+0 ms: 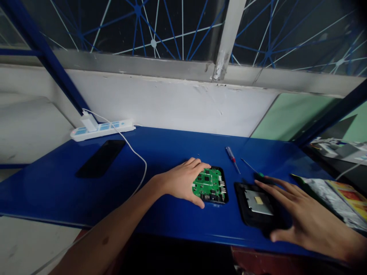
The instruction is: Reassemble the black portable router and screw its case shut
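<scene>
A green circuit board [208, 182] sits in an open black plastic case [226, 187] on the blue table. My left hand [187, 179] grips the case from its left side, fingers over the far edge and thumb at the near edge. To the right lies a black cover [245, 214] with a metal plate [259, 202] and a small yellowish pad [259, 200] on it. My right hand [299, 214] is spread at the cover's right side, fingers and thumb apart; whether it touches the cover I cannot tell.
Beyond the cover lie a red-and-clear screwdriver [231, 156] and a thin green-handled screwdriver [250, 166]. A black phone [100, 158], a white power strip [103, 130] and a white cable [136, 151] are at the left. A colourful packet [335, 198] lies right.
</scene>
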Demonstrator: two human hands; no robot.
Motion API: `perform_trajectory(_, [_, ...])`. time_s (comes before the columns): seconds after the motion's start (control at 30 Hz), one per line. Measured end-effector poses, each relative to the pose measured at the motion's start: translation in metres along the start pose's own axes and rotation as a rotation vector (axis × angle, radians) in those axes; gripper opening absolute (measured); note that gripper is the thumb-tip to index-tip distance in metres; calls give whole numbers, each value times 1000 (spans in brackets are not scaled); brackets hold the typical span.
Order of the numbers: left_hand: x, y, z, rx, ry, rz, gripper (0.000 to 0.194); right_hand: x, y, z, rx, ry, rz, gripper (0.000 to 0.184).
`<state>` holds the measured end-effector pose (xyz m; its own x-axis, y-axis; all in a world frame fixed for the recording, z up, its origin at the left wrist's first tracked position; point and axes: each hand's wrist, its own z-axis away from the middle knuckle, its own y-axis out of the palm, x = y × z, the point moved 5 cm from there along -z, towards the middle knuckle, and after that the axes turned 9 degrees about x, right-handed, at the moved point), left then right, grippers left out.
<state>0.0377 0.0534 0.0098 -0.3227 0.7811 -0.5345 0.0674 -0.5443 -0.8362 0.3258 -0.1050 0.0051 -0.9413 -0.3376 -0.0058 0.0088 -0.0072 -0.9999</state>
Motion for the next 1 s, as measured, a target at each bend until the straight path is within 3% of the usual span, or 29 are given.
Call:
perform_trajectory(0.43, [3,2,0,15,-80,2,112,16,3,1,-19,62,-1,109])
perform_trajectory(0.67, [-1,-2,-2,-22,-76,7,104,29,-18,-11,-19,7,-33,106])
perform_trajectory(0.83, [-4,-5,-2,-96,-31,-18,98,34,-37,-33,-47,-20,-61,103])
perform_trajectory(1.0, [-10,-12,3,-247,37,6,114,47,-51,-65,-154,-67,-22,105])
